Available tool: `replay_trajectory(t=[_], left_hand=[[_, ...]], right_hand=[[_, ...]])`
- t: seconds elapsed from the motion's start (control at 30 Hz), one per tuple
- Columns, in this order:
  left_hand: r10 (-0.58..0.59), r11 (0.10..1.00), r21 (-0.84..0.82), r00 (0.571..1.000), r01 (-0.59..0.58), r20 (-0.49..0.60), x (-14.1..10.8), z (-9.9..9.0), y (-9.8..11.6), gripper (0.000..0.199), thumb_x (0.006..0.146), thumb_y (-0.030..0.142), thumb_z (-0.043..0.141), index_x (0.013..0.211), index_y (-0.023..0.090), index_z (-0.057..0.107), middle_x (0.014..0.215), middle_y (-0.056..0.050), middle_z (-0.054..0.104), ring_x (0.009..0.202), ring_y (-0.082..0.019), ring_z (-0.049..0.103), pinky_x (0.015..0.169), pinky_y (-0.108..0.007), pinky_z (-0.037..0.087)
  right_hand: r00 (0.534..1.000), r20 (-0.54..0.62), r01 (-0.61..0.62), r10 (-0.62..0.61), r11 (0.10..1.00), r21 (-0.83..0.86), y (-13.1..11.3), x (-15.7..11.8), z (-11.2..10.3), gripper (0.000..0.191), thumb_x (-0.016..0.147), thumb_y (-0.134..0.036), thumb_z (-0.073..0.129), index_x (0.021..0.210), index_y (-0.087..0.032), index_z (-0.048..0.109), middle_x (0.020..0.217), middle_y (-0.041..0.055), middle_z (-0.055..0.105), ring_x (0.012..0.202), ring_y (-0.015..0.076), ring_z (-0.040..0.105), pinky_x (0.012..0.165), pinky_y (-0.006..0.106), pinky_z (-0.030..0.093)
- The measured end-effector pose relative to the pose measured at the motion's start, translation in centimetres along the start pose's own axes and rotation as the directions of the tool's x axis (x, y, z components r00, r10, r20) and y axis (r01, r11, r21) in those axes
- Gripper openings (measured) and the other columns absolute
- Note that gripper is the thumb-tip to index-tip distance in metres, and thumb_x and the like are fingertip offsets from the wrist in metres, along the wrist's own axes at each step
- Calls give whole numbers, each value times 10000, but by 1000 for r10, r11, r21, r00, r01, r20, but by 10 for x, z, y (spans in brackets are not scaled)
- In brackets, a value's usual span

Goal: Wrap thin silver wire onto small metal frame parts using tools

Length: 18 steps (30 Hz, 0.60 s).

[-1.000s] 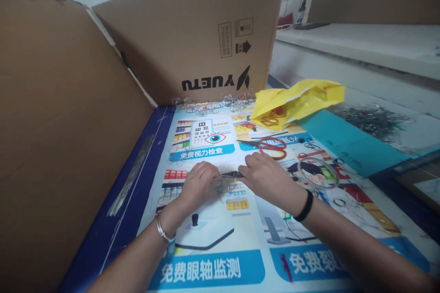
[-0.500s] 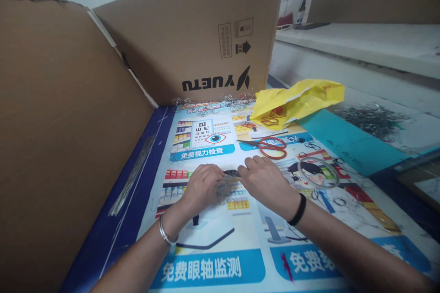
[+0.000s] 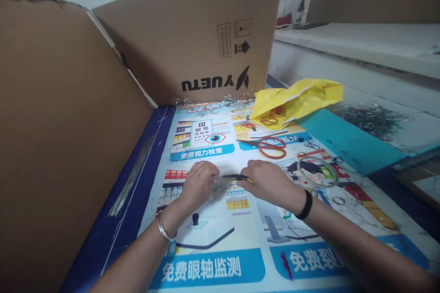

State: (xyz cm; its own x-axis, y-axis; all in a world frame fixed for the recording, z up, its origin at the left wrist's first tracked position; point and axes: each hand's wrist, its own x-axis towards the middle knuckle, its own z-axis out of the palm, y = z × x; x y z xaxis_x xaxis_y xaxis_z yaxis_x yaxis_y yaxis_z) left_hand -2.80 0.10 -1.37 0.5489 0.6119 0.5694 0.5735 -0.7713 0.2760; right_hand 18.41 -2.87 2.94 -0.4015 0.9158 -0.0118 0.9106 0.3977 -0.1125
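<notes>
In my right hand (image 3: pixel 270 185) is a pair of pliers (image 3: pixel 235 176) with dark jaws and a bit of yellow handle showing. The jaws point left, their tips at the fingers of my left hand (image 3: pixel 199 182). My left hand is closed, pinching a thin, silvery, wire-like tangle (image 3: pixel 220 187) that is partly blurred and hard to make out. Both hands are just above a printed poster sheet (image 3: pixel 213 233). Beyond my right hand, scissors (image 3: pixel 271 146) with orange-red handles lie on the sheet.
Tall cardboard panels (image 3: pixel 192 36) stand left and behind. A yellow bag (image 3: pixel 295 100) lies at back right, near a wire pile (image 3: pixel 371 119). Right of my hand is a coil ring (image 3: pixel 318 171). Straight wires (image 3: pixel 134 174) lie left; a pink scrap (image 3: pixel 286 265) is in front.
My right hand has shifted slightly right and down, away from my left hand, so more of the pliers shows between them. My left hand has moved slightly left.
</notes>
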Motion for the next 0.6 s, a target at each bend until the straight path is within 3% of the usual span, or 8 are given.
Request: replay_trajectory(t=[0.6], left_hand=[[-2,996,-93,1000,2,2,-1,1,-1,107,848,109,445,821,178,523,793,-55,629,786,-171,556,698,-325,463]], right_hand=[[999,36,7,-6,999,-31,-3,-1,6,320,863,-421,433,829,-200,663,812,66,647,759,201,611,596,261,376]])
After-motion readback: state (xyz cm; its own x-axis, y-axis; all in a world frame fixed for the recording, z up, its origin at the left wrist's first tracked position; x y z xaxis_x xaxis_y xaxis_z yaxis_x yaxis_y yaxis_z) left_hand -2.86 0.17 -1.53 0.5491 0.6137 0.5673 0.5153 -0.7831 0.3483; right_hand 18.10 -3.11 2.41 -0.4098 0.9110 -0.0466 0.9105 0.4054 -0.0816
